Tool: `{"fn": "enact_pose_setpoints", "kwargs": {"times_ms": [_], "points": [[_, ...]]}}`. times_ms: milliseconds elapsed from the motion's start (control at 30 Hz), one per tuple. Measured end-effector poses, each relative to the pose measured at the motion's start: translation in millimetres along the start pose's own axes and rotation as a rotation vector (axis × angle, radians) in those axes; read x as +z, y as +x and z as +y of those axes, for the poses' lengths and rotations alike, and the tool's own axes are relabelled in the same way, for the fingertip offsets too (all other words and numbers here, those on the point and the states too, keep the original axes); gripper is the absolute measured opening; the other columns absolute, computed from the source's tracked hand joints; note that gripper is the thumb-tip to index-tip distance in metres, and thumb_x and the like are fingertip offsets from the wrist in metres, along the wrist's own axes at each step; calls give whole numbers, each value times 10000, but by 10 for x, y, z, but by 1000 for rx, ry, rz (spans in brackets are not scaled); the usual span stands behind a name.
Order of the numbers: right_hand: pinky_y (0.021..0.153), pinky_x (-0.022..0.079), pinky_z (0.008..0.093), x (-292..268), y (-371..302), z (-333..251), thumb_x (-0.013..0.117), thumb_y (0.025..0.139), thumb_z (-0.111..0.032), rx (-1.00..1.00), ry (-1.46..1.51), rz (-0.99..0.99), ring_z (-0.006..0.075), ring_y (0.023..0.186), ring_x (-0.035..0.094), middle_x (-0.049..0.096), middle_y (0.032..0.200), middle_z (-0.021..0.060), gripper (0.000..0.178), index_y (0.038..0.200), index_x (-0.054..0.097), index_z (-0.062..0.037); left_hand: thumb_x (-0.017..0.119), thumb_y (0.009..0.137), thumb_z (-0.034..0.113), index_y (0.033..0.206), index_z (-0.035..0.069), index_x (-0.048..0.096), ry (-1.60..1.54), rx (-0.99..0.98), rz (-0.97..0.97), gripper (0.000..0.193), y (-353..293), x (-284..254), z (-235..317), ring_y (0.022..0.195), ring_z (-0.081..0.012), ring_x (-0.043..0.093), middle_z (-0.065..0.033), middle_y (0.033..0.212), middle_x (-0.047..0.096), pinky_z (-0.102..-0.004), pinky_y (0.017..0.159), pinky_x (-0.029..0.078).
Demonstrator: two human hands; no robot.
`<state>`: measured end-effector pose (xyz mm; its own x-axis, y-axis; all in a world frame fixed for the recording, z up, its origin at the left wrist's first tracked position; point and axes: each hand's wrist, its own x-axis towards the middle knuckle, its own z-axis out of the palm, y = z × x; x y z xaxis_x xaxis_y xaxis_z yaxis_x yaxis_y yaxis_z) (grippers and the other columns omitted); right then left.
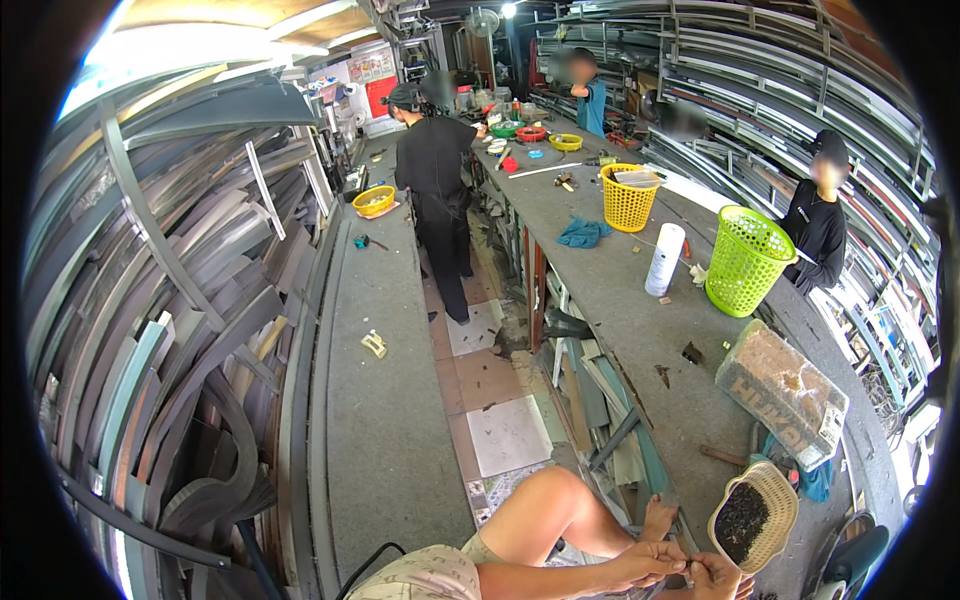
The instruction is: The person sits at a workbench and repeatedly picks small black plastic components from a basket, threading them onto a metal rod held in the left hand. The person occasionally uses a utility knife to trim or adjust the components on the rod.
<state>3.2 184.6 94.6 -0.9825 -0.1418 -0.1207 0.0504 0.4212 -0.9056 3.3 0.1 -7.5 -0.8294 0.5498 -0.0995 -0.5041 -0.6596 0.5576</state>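
Low at the right, my left hand (648, 565) and my right hand (715, 578) meet with fingertips pinched together. Whatever lies between the fingers is too small to make out. Just beyond my right hand stands a cream woven plastic basket (788, 500), tilted toward me, with a heap of small dark pieces (742, 520) in it. A tool with a brown handle (722, 456) lies on the grey bench past the basket. My bent bare leg (545, 510) shows left of my hands.
A worn long box (785, 390), a green basket (745, 262), a white roll (664, 260) and a yellow basket (629, 200) stand along the right bench (640, 320). Across the aisle, the left bench (370, 440) holds a yellow bowl (375, 201). Several people work farther off; metal profiles fill both side racks.
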Motion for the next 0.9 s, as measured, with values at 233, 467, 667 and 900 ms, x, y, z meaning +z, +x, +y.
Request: {"fn": "enact_pose_setpoints", "kwargs": {"times_ms": [233,467,667,900], "points": [[753,551,297,-19,-40,-219,725,949,-33,-53,-214,-9,154,821,690,760,911,87,184,1120,762,24,757,1001,247,1080,91,693,43,-39,59,187,-114,133,105,494,-26,359,73,649,512,-232,436,205],[809,560,354,-61,-107,-398,739,907,-36,-69,-305,-12,243,854,721,778,936,140,207,1105,771,12,821,949,244,1054,75,691,223,-30,134,238,-143,171,67,527,-20,386,62,721,579,-235,451,234],[858,561,394,23,-34,-347,754,900,-90,-59,-433,-12,340,910,734,782,991,181,224,1109,781,-14,814,950,219,1233,67,716,214,-31,163,336,-153,278,195,550,-9,411,82,764,621,-227,466,264],[841,571,460,71,-62,-335,668,835,-56,-197,-510,62,376,913,721,738,944,164,185,997,759,-63,770,954,127,1212,53,738,275,-120,198,270,-200,213,174,519,0,420,48,787,661,-183,430,308]]}}
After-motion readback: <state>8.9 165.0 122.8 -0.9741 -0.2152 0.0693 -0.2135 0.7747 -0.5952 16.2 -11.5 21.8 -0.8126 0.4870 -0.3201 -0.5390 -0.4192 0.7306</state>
